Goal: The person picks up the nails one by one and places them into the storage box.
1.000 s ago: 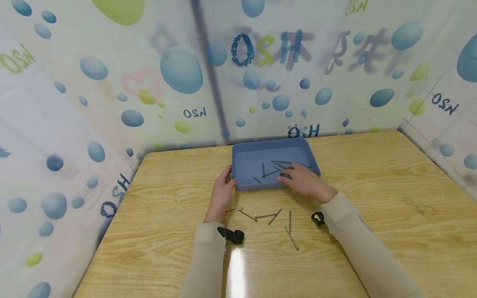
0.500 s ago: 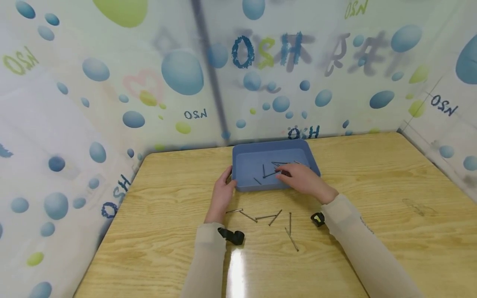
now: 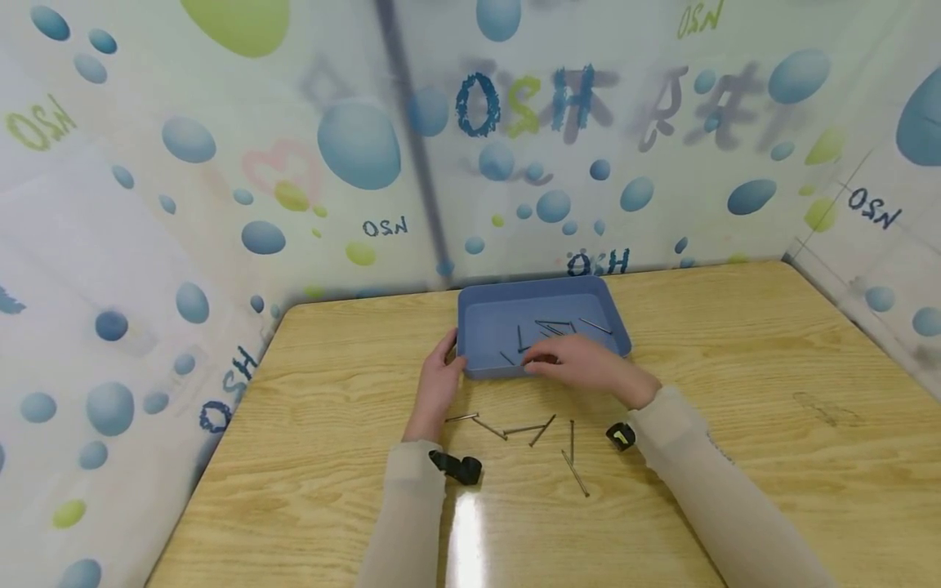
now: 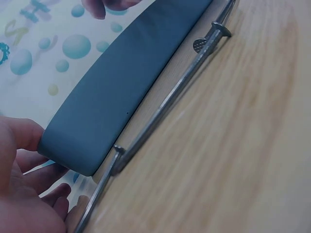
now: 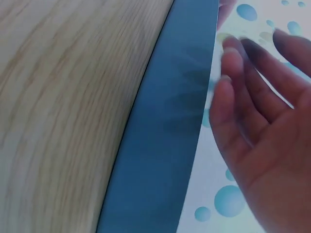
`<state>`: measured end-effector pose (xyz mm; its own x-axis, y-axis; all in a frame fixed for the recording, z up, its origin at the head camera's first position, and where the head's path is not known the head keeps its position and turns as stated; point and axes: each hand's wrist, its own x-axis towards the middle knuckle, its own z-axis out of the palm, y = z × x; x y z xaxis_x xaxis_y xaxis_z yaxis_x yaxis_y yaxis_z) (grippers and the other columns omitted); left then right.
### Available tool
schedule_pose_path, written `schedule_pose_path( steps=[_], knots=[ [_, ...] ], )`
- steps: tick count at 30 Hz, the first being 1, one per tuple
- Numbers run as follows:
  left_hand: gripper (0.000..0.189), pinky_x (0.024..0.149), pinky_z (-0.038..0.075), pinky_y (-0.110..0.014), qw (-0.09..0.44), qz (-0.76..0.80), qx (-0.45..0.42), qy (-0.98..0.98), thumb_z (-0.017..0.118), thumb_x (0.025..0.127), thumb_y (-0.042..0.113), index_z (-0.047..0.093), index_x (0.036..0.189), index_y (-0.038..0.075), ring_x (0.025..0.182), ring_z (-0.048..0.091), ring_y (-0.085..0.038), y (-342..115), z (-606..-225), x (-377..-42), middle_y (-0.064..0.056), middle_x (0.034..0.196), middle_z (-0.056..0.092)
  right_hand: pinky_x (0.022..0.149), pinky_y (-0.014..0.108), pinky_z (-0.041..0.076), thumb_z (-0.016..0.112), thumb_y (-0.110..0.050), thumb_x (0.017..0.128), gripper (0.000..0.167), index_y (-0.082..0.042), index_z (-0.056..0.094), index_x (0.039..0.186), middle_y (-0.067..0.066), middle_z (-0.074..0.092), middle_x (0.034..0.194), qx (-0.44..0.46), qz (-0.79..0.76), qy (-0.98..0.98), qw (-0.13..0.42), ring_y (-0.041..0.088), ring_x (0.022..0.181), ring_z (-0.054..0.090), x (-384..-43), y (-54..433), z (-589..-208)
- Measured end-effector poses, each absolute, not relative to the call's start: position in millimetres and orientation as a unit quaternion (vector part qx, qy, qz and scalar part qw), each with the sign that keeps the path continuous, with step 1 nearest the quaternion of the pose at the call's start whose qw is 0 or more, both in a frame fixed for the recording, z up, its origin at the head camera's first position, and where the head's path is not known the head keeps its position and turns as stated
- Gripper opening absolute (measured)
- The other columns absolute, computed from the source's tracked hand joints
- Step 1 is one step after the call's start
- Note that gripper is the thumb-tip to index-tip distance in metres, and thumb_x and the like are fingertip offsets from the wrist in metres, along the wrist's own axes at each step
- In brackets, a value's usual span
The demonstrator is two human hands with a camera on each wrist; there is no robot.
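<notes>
A shallow blue tray (image 3: 492,318) stands at the back of the table with several nails (image 3: 595,327) scattered inside. At its front left corner my left hand (image 3: 437,380) grips it, the thumb at the rim and the other fingers around the outer side; the left wrist view shows this hand (image 4: 29,179) against the corner. My right hand (image 3: 584,363) hovers over the tray's front wall, fingertips pointing left beside a small nail (image 3: 507,358). In the right wrist view its fingers are loosely bent, and nothing shows between them.
On the wooden table (image 3: 331,490), in front of the tray, lie several more nails (image 3: 572,441), one end-to-end row of them close to the left wrist. A patterned curtain (image 3: 353,237) rises behind the table's back edge.
My right hand has shifted left and slightly toward me over the tray, uncovering nails at the tray's right. The left hand keeps its hold on the corner.
</notes>
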<state>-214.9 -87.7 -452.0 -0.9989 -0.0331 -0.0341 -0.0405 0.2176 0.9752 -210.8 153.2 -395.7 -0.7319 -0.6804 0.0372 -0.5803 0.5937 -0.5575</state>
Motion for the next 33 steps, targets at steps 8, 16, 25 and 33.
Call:
schedule_pose_path(
  steps=[8,16,25,33],
  knots=[
    [0.052,0.101,0.028,-0.036,0.001,0.628,-0.016,0.778,0.046,0.091,0.011,0.031,0.14,0.016,0.13,0.023,-0.014,-88.2,-451.1,-215.2,0.005,0.142,0.029,0.074,0.031,0.044,0.055,-0.029,0.088,0.04,-0.014,0.052,0.125,-0.009,0.058,0.096,-0.364,-0.242,0.881,0.18,0.006,0.084,0.054,-202.5,144.5,-397.2],
    [0.051,0.102,0.026,-0.036,0.003,0.622,-0.018,0.783,0.046,0.091,0.011,0.032,0.14,0.017,0.13,0.022,-0.013,-87.6,-449.0,-213.6,0.005,0.141,0.03,0.077,0.03,0.043,0.064,-0.024,0.082,0.04,-0.015,0.055,0.121,-0.009,0.057,0.095,-0.347,-0.216,0.885,0.223,0.006,0.087,0.052,-198.4,142.1,-399.8],
    [0.052,0.103,0.024,-0.036,0.016,0.63,-0.016,0.776,0.045,0.091,0.01,0.03,0.14,0.015,0.131,0.02,-0.015,-87.7,-441.5,-209.6,0.002,0.143,0.028,0.074,0.029,0.039,0.068,-0.014,0.074,0.032,-0.015,0.061,0.105,-0.005,0.051,0.092,-0.353,-0.151,0.894,0.233,0.013,0.082,0.045,-190.6,136.1,-398.4],
    [0.051,0.102,0.025,-0.036,-0.006,0.62,-0.01,0.785,0.045,0.091,0.011,0.033,0.14,0.016,0.13,0.022,-0.013,-88.6,-451.6,-214.4,0.005,0.141,0.031,0.066,0.028,0.038,0.075,-0.014,0.069,0.024,-0.016,0.06,0.088,-0.004,0.051,0.083,-0.355,-0.124,0.9,0.219,0.012,0.074,0.043,-184.4,129.6,-400.0]
  ],
)
